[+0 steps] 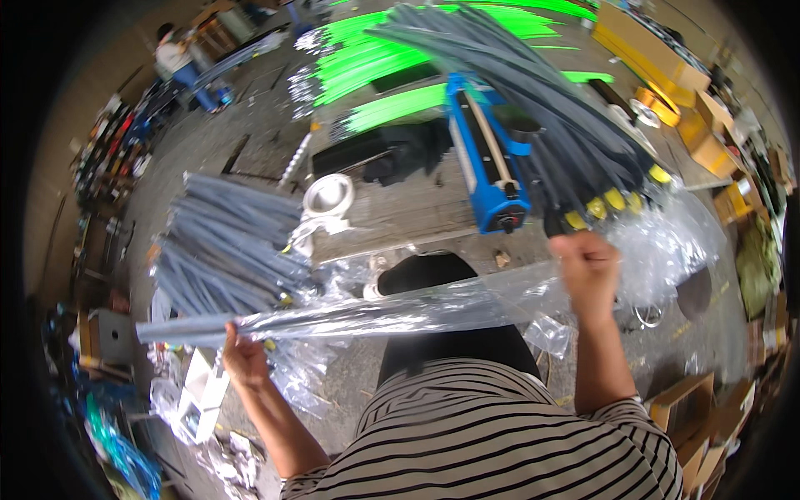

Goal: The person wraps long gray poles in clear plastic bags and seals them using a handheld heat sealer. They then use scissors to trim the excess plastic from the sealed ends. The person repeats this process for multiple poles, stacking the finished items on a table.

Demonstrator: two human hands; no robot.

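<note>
Fingers [232,336], my feed: left hand [247,362] pinching, right hand [588,268] clenched | both on long, glossy clear-plastic sleeve [400,314] | slender grey bundle [183,332] partly inside

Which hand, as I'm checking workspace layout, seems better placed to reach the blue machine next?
Probably right: the right hand is near the blue machine; the left hand is much farther away.

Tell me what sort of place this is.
Most likely a workshop or packing area, though the exact trade is unclear. Showing it: long bright green strips laid out in bulk, a blue machine, and a pile of long grey pieces to the left.
</note>
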